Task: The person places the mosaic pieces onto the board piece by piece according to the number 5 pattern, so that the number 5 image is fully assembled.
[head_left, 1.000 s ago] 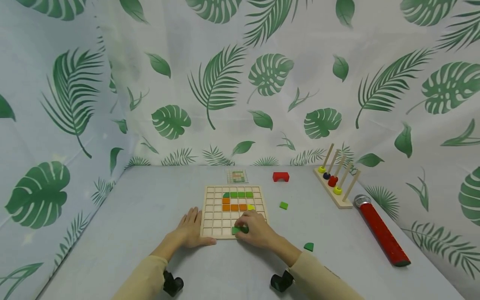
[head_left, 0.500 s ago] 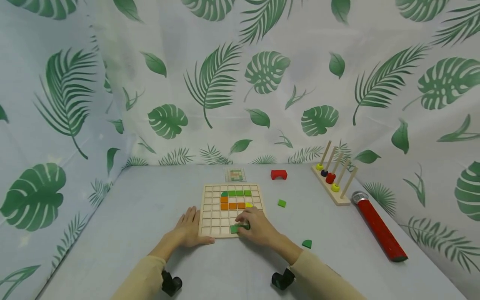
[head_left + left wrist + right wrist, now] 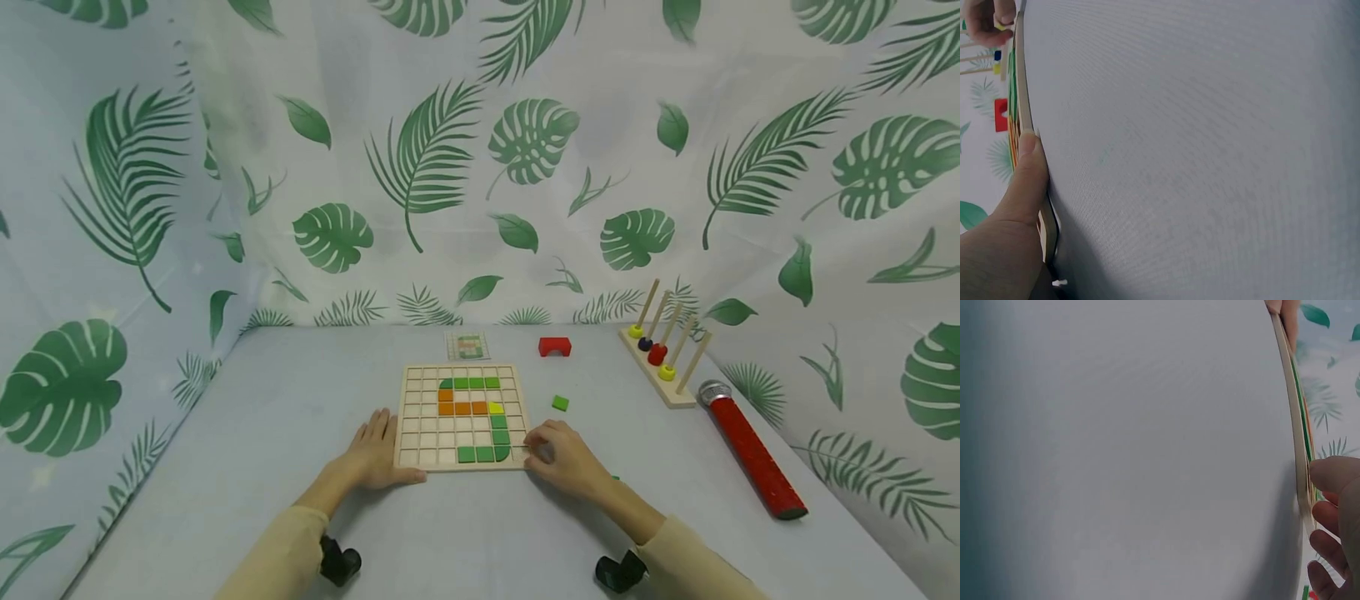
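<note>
A pale wooden grid board [image 3: 427, 437] lies on the table in the head view. On it, green tiles [image 3: 477, 383], orange tiles [image 3: 462, 408], a yellow tile [image 3: 496, 408] and more green tiles [image 3: 476, 454] form an S-like path, with a rounded green piece [image 3: 502, 453] at the lower right bend. My left hand [image 3: 375, 454] rests at the board's left side, fingers straight, its thumb [image 3: 1030, 156] along the front edge in the left wrist view. My right hand [image 3: 566, 462] is at the board's right edge, fingers loosely bent, with nothing seen between them.
A pattern card [image 3: 467, 347] and a red arch block [image 3: 554, 347] lie behind the board. To its right is a loose green tile [image 3: 560, 403]; another green piece [image 3: 616, 478] is mostly hidden by my right forearm. A peg stand [image 3: 678, 398] and red microphone [image 3: 753, 454] sit farther right.
My right hand has let go of the rounded green piece at the board's lower part and moved right to the edge, uncovering the green tiles there. My left hand stays in place.
</note>
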`<move>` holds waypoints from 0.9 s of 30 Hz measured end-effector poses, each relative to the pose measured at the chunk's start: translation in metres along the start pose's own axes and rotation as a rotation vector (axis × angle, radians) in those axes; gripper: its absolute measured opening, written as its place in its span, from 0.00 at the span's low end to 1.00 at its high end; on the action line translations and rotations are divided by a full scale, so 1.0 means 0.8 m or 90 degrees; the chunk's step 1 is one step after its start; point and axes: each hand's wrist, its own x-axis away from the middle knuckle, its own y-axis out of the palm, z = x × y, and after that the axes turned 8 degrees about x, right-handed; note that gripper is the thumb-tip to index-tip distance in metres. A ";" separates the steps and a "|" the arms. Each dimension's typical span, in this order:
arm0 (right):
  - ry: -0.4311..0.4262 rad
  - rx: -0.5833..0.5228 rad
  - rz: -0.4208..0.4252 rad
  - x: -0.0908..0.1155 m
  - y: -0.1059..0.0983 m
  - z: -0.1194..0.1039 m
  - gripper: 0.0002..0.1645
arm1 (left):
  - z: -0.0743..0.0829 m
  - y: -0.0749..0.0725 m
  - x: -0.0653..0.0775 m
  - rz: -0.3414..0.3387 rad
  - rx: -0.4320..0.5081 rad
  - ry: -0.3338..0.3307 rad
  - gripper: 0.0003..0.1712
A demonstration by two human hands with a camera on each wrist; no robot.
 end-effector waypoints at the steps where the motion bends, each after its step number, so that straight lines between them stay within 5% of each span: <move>1: 0.007 0.004 -0.001 0.004 -0.002 0.004 0.13 | 0.001 0.000 0.000 0.000 -0.002 -0.001 0.64; 14: 0.071 0.047 0.008 0.045 -0.029 0.048 0.13 | -0.002 0.004 -0.002 0.004 -0.012 -0.009 0.65; 27: 0.071 0.068 0.012 0.090 -0.058 0.088 0.18 | -0.001 0.003 -0.003 0.004 -0.005 -0.008 0.65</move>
